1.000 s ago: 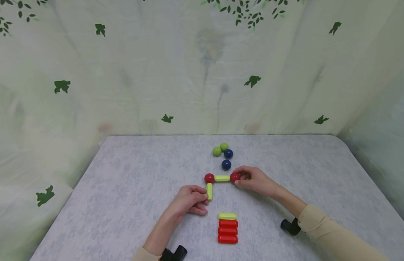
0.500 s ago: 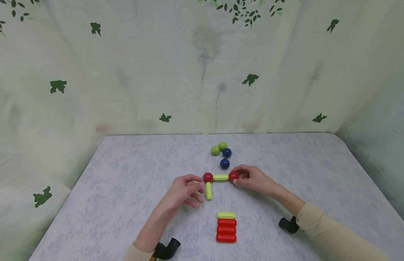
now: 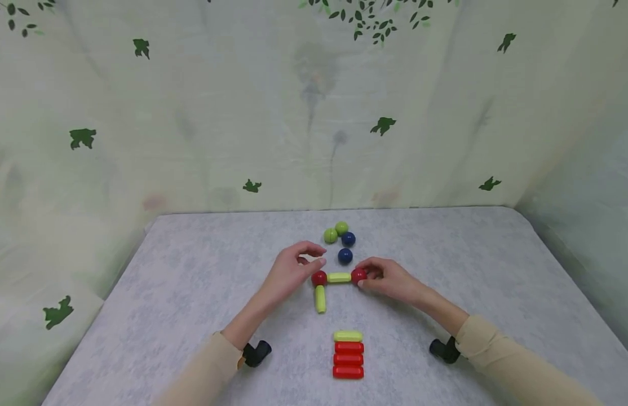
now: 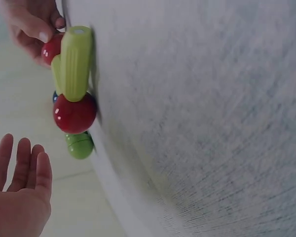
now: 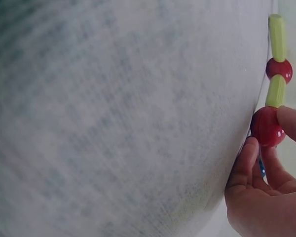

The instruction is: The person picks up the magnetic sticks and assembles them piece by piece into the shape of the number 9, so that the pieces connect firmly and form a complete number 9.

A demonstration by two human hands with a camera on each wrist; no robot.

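My right hand (image 3: 395, 279) pinches a red ball (image 3: 358, 275) between thumb and fingers; the right wrist view shows this red ball (image 5: 267, 127) close up. From it a yellow-green rod (image 3: 339, 278) runs left to a second red ball (image 3: 319, 278). A second yellow-green rod (image 3: 321, 300) extends from that ball toward the front, so the pieces form a corner. My left hand (image 3: 292, 270) hovers just above and left of the corner ball. In the left wrist view, the left hand (image 4: 20, 202) holds nothing, its fingers apart.
Behind the corner lie two green balls (image 3: 331, 235) and two blue balls (image 3: 345, 256). Nearer the front, a yellow-green rod (image 3: 348, 336) lies in a row with several red rods (image 3: 348, 360). A pale patterned curtain (image 3: 217, 113) hangs behind the grey table (image 3: 192, 316).
My left hand has let go of the front-pointing rod and moved away from me, past the corner ball toward the blue and green balls. The right hand stays on its red ball.
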